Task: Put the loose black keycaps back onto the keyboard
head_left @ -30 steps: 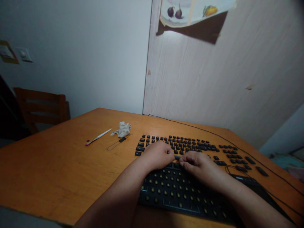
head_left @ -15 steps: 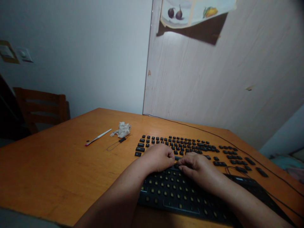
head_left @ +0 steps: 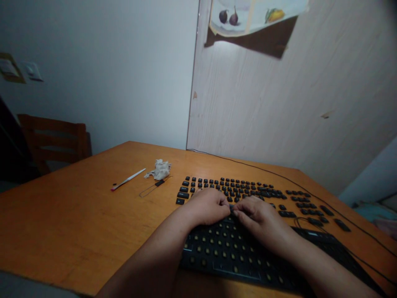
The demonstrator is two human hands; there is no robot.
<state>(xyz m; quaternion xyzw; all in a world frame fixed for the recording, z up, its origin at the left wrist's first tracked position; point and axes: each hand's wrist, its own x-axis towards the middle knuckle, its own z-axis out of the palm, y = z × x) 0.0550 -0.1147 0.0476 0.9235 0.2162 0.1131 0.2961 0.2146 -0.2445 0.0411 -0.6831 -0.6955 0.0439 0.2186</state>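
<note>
Orange wooden desk point(head_left: 77, 223) carries one black keyboard point(head_left: 223, 252), bare of caps, under two hands. The left hand point(head_left: 207, 205) and right hand point(head_left: 259, 215) curl their fingers tip to tip at its far edge; whether they pinch anything cannot be told. Just beyond the fingers lie dozens of loose keycaps point(head_left: 242, 188) in rows. Well left of them are one tissue wad point(head_left: 161, 169) and one white stick point(head_left: 128, 179).

On my feed I see a dim room: a white wall point(head_left: 124, 82) on the left with a light switch point(head_left: 31, 71), a pale wood-grain panel point(head_left: 279, 120) carrying a fruit picture point(head_left: 248, 17), and a wooden chair point(head_left: 52, 138) beyond the orange counter point(head_left: 77, 223).
</note>
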